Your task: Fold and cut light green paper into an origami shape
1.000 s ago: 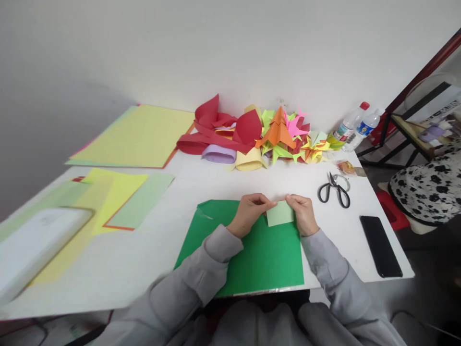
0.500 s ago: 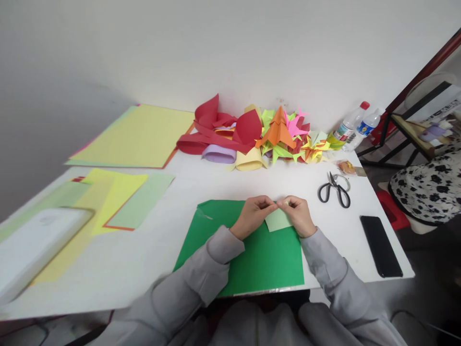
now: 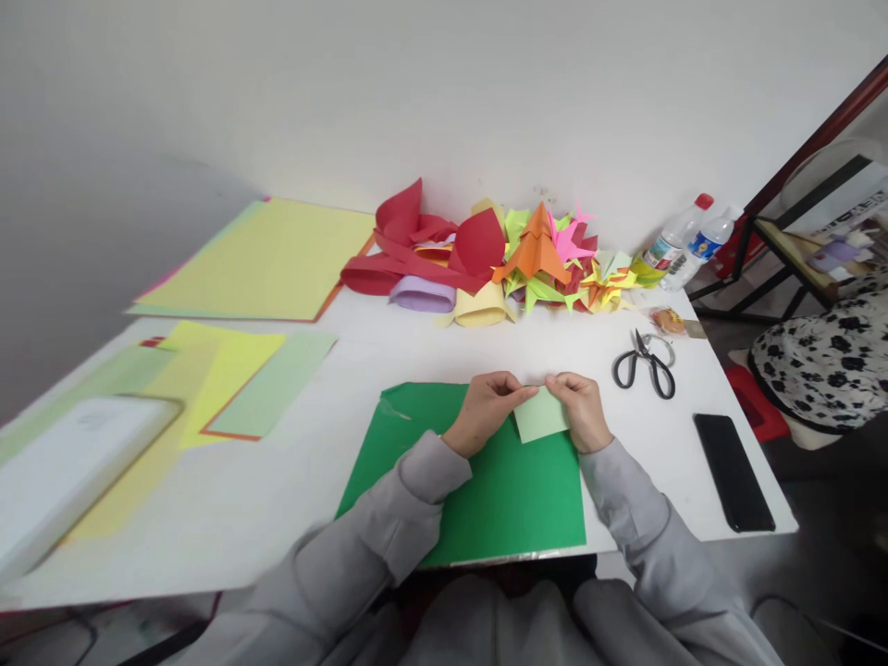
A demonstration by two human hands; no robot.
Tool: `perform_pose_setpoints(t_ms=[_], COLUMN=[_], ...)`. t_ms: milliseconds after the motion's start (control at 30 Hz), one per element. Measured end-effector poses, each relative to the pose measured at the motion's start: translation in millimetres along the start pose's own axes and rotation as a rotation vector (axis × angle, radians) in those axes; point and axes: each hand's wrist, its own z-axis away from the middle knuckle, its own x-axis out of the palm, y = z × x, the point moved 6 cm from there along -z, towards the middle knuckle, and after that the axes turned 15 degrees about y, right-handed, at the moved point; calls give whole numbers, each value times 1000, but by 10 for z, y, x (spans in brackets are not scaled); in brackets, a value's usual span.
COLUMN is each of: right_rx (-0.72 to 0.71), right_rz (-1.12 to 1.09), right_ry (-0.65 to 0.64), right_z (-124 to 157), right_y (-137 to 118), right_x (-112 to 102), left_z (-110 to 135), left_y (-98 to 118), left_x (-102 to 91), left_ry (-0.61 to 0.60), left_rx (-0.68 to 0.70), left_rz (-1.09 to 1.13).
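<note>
A small pale green sheet of paper [image 3: 542, 419] is held up by its far edge between my two hands. My left hand [image 3: 487, 407] pinches its left corner between thumb and curled fingers. At the right corner, my right hand [image 3: 581, 407] grips the same sheet, its thumb along the top edge. Beneath both hands lies a large green sheet [image 3: 513, 509] flat on the white table. Black-handled scissors [image 3: 644, 365] rest to the right of my right hand, blades pointing away.
Folded paper shapes, among them an orange one [image 3: 537, 250] and red loops [image 3: 409, 259], pile against the wall. Two plastic bottles [image 3: 700, 248] stand at the back right. A black phone [image 3: 733, 472] lies at the right edge. Yellow paper [image 3: 256, 259] and a white box [image 3: 76, 472] occupy the left.
My hands have moved apart along the paper's far edge; the right hand has slid to the right. More of the pale green sheet's top edge shows between them.
</note>
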Motion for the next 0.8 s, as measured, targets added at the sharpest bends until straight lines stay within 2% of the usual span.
perform_pose_setpoints(t_ms=[100, 200, 300, 400, 500, 567, 667, 800], right_rx=[64, 82, 40, 30, -35, -116, -193, -216], right_rz=[-27, -52, -70, -37, 61, 140, 197, 173], right_ry=[23, 23, 29, -28, -98, -97, -55, 26], right_z=[-9, -43, -99, -114, -79, -57, -49, -81], right_y=[18, 29, 18, 28, 5, -35, -85, -108], right_x=[-24, -54, -96, -77, -22, -10, -30, -95], left_z=[2, -26, -66, -89, -88, -80, -61, -3], left_y=[-11, -6, 1, -1, -8, -5, 6, -11], left_x=[18, -28, -99, -141, -140, -133, -98, 24], left_ry=[-40, 15, 99, 150, 157, 155, 106, -92], left_rx=[-38, -34, -21, -16, -22, -24, -50, -143], left_rz=[30, 37, 60, 68, 55, 53, 78, 81])
